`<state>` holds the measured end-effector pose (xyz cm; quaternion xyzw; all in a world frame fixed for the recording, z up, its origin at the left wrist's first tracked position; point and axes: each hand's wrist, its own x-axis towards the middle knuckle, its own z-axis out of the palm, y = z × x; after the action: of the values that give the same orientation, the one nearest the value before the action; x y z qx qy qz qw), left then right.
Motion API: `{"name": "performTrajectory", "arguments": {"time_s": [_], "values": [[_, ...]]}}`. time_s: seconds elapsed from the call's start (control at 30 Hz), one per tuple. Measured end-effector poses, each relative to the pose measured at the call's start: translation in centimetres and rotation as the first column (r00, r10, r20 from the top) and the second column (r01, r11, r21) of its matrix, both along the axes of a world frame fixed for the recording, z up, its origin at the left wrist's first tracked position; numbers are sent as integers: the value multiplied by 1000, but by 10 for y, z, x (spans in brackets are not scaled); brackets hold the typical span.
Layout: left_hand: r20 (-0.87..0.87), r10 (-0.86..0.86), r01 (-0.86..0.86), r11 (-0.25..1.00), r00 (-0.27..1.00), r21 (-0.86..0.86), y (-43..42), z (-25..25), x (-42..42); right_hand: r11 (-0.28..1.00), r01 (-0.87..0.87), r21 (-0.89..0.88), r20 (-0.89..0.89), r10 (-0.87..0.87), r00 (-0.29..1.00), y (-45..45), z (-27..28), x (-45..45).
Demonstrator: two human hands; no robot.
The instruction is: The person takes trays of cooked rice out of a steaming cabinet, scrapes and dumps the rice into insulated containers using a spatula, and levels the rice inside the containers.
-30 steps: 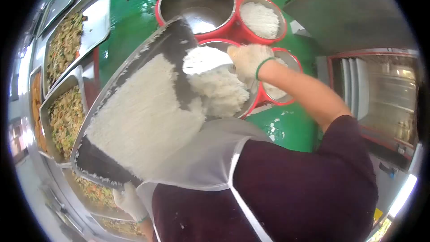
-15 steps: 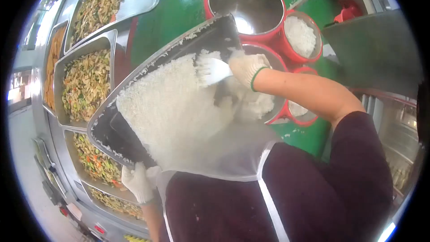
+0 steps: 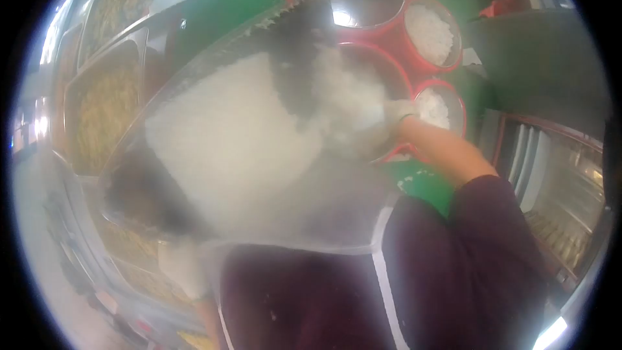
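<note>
Rice (image 3: 233, 136): white slab, middle of dark tray (image 3: 291, 68); loose heap at tray's right edge, by red-rimmed pot (image 3: 392, 68).
My right hand (image 3: 394, 113): gloved, fingers closed round white scoop (image 3: 370, 113), hazy.
My left hand (image 3: 181, 269): gloved, at tray's lower left edge; through steam, I cannot tell whether its fingers grip.

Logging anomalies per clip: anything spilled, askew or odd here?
Pale haze veils the rice and dark pan, blurring their edges, possibly steam or a fogged lens. White flecks on the green floor could be spilled rice or glare.
</note>
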<state>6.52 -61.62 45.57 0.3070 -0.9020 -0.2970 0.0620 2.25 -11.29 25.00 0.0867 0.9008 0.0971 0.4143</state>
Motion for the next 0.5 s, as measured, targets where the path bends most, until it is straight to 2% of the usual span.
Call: {"name": "performTrajectory", "arguments": {"time_s": [0.07, 0.17, 0.23, 0.3, 0.37, 0.47, 0.5], "values": [[24, 159, -160, 985, 987, 59, 15, 14, -2, 998, -1, -66, -25, -1, 1000, 4, 25, 1], [-32, 101, -80, 913, 994, 399, 35, 33, -3, 981, -51, -189, -8, 50, 999, -33, 116, -24], [-52, 115, -78, 884, 992, 461, 42, 33, -8, 947, -97, -305, 18, 108, 994, -71, 177, -45], [-51, 110, -71, 867, 993, 494, 40, 29, -8, 893, -197, -404, -72, 183, 980, -103, 198, -47], [-22, 92, -69, 870, 996, 488, 25, 17, -3, 893, -354, -278, -143, 326, 935, -135, 155, -39], [-24, 87, -67, 890, 996, 452, 26, 14, -3, 815, -533, -228, -85, 529, 844, -152, 68, -30], [-47, 61, -36, 908, 997, 417, 23, 11, -3, 845, -458, -275, -115, 444, 888, -153, 49, -25]]}}
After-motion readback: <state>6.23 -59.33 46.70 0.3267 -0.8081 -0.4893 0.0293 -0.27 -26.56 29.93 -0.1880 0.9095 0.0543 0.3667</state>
